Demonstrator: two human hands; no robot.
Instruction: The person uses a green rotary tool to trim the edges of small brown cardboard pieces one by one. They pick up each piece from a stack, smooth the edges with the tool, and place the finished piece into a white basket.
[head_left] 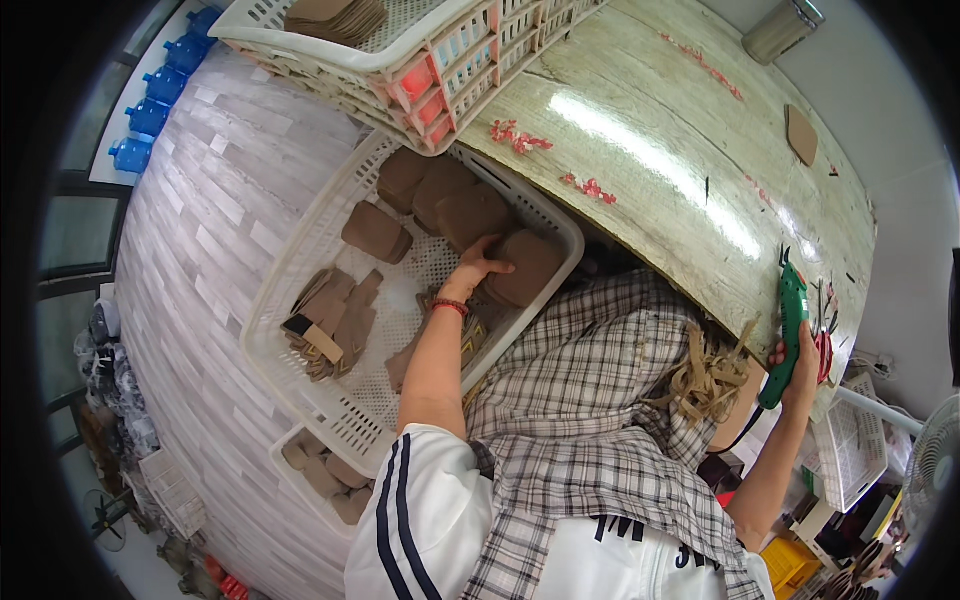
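Note:
My left hand (pixel 478 268) reaches into a white plastic basket (pixel 292 232). Its thumb lies over a stack of brown rounded-corner pieces (pixel 530 265), and the fingers curl round the stack's edge, partly hidden. More such stacks (pixel 474 215) stand beside it, and one stack (pixel 376 232) sits apart. Narrow brown strips and a small black-and-tan block (pixel 313 338) lie in the same basket. At the right, my right hand (pixel 797 365) is closed round a green corded hand tool (pixel 790 325), its two-pronged metal tip pointing away from me over the table edge.
A second white crate (pixel 480 75) with brown pieces rests on the worn table (pixel 640 130). One brown piece (pixel 801 135) and a metal cylinder (pixel 783 30) are farther back. Tan scraps (pixel 708 385) lie on my checked apron (pixel 590 400). A smaller basket (pixel 295 460) stands on the floor.

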